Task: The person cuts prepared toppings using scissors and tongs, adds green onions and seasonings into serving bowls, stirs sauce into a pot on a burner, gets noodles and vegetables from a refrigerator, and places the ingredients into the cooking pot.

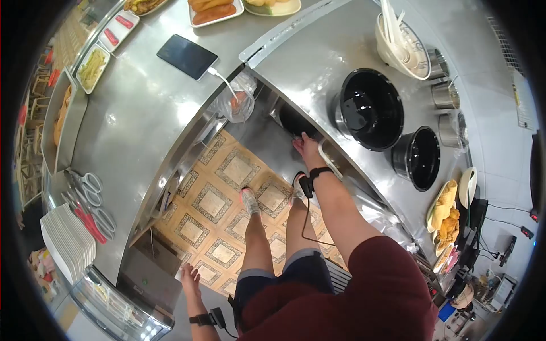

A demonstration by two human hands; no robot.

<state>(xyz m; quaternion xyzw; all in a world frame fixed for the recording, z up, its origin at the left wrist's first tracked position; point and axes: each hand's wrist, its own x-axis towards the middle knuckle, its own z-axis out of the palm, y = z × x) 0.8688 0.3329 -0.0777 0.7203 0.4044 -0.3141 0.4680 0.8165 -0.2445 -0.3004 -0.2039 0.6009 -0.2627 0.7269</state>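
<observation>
One bare right hand (307, 149), a black strap (321, 171) around its wrist, reaches below the edge of a stainless-steel counter (318, 51), its fingers at the rim of a dark, round-edged black container (291, 120) partly hidden in the space under the worktop, lower than and to the left of a large, glossy black round bowl (371, 109). Whether the fingers are clamped on that rim or only resting against it cannot be told. The bare left hand (190, 278) hangs well apart from the large bowl, to its left and nearer the wearer, holding nothing, its fingers slightly spread. Just beside the large bowl, on its right, stands a smaller, glossy black round bowl (418, 159); beyond it, a white patterned bowl (388, 57) holds white spoons (394, 31). Right of the large bowl are shiny metal cups (445, 95), and nearer the wearer on that side lie golden-brown fried pieces (449, 227). Left of the large bowl, across the gap, a black rectangular phone (187, 55) lies with a white cable (224, 80) plugged in, near a clear plastic bag (242, 108). Farther left of the bowl rest red- and grey-handled scissors (89, 225) and stacked white rectangular trays (68, 238).
</observation>
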